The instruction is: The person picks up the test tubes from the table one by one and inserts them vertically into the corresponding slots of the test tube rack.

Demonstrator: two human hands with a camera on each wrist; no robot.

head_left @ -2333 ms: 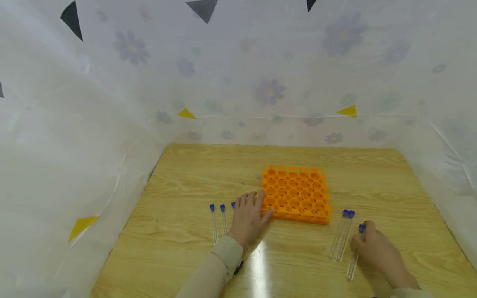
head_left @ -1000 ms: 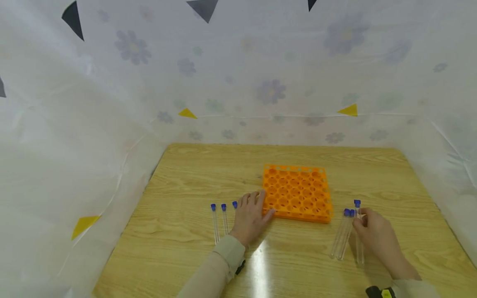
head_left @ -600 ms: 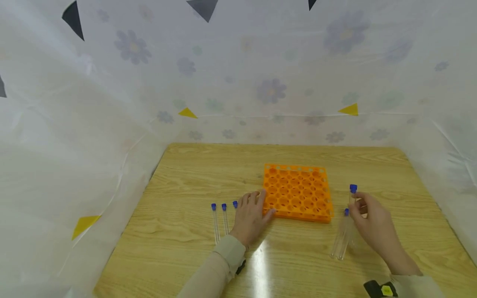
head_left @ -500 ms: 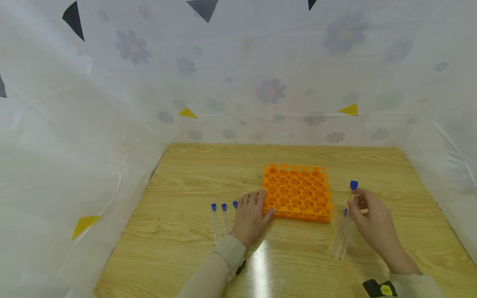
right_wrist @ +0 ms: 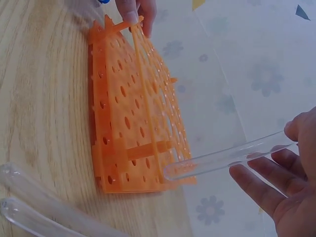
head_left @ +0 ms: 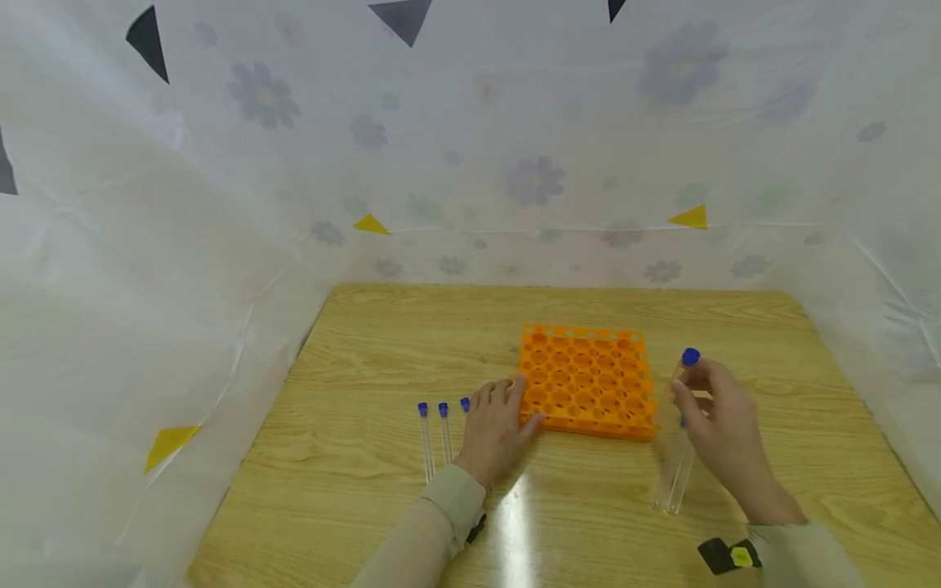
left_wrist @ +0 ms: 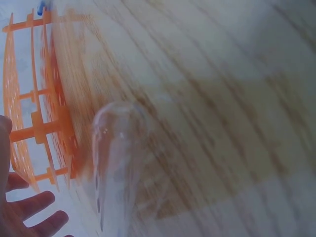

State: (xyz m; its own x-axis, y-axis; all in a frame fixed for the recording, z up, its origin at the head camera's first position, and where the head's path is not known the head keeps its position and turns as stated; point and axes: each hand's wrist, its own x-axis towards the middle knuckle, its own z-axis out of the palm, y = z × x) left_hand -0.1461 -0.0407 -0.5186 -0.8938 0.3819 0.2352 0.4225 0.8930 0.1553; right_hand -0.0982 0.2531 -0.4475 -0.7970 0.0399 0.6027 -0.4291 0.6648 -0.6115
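An orange test tube rack (head_left: 584,384) with rows of round holes stands on the table. My left hand (head_left: 491,433) grips its near left corner, thumb at the front and fingers along the side; in the right wrist view, thumb and finger straddle the rack's edge. My right hand (head_left: 724,433) pinches a clear test tube (right_wrist: 227,157) just below its blue cap (head_left: 690,357), to the right of the rack. In the right wrist view the tube's rounded end overlaps the rack's near corner; whether they touch I cannot tell.
Two more capped test tubes (head_left: 682,478) lie below my right hand, their caps mostly hidden. Several blue-capped tubes (head_left: 425,445) lie at left, partly behind my left arm; a tube's rounded end (left_wrist: 118,128) shows close up. White floral sheeting (head_left: 470,147) surrounds the table.
My right hand has lifted the test tube off the table on the right and carried it up and leftward toward the rack, tilting it. My left hand has stayed on the rack.
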